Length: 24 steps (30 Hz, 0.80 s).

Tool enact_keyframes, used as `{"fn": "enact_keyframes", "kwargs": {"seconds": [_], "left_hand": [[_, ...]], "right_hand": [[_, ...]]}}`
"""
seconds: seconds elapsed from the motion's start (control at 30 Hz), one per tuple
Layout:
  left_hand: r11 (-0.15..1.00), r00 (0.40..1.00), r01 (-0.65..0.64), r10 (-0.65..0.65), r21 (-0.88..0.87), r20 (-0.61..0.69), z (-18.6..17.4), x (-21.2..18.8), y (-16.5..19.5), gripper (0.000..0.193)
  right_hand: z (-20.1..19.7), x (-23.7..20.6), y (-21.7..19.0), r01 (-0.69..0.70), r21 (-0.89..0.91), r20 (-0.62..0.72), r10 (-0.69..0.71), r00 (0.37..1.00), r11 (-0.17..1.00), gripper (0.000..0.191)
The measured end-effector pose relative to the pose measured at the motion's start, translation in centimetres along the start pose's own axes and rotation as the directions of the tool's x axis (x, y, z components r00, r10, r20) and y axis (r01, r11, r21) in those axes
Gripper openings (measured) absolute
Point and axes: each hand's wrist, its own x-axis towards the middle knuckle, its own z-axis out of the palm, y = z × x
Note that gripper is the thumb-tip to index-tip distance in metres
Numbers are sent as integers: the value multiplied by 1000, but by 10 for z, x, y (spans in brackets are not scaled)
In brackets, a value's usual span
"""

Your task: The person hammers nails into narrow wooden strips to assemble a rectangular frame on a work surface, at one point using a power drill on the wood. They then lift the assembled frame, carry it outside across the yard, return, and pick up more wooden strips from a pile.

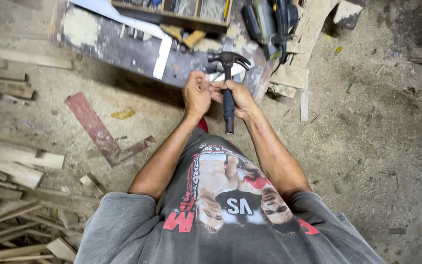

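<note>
My right hand [240, 98] grips a claw hammer [228, 78] by its black handle, head up and away from me, the handle end pointing back toward my chest. My left hand [197, 93] is closed beside it, fingertips pinched together and touching the right hand's fingers near the hammer's neck. Whether a small thing sits in the pinch is too small to tell. Both hands hover in front of my grey printed shirt, just short of the worn workbench [118, 44].
On the bench lie a wooden tray [172, 14], a yellow-handled tool [184, 36] and a power tool [269, 24]. Wood offcuts [10, 161] pile at the left. A dark red board [96, 129] lies on the sawdust-covered floor [367, 122].
</note>
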Motion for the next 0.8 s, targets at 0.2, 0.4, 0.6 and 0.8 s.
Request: {"fn": "enact_keyframes", "kwargs": {"seconds": [0.2,0.4,0.6,0.8], "left_hand": [[990,990,46,-28,130,-137,4,180,5,10],[901,990,76,-17,426,-141,18,238,5,19],[986,976,-55,86,157,-200,14,191,12,36],[969,872,172,-66,178,-485,-1,81,-31,20]], "right_hand": [[26,60,-71,-348,-112,72,356,932,931,22],[33,86,-76,-428,-206,81,452,889,880,22],[35,109,-90,-462,-215,78,486,870,861,24],[1,106,-93,-187,-979,-164,240,957,76,42]]}}
